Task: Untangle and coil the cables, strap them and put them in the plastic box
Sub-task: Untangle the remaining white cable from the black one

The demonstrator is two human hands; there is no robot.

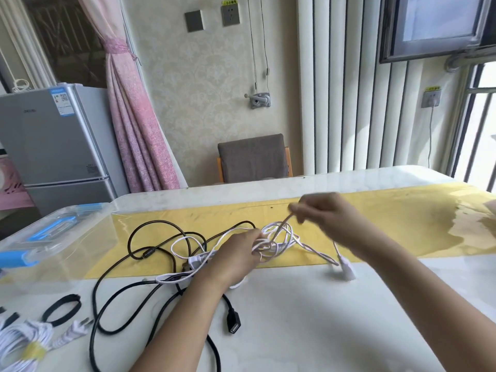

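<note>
On the table (308, 326), the left hand (236, 255) clutched the white cable tangle (280, 238) while the right hand (326, 213) pinched a strand (285, 223) just above, risking a tighter knot.

2 hands: left hand (236, 253), right hand (330, 213). 1 plastic box (40, 237). 1 strapped white coil (21, 342). 1 white tangle (279, 237), cable count unclear. Black cable (150, 253): 1 or 2, can't tell. 1 whole black strap loop (62, 308). 1 chair (252, 157), 1 fridge (53, 146), 2 wall sockets (230, 16) (431, 98).
</note>
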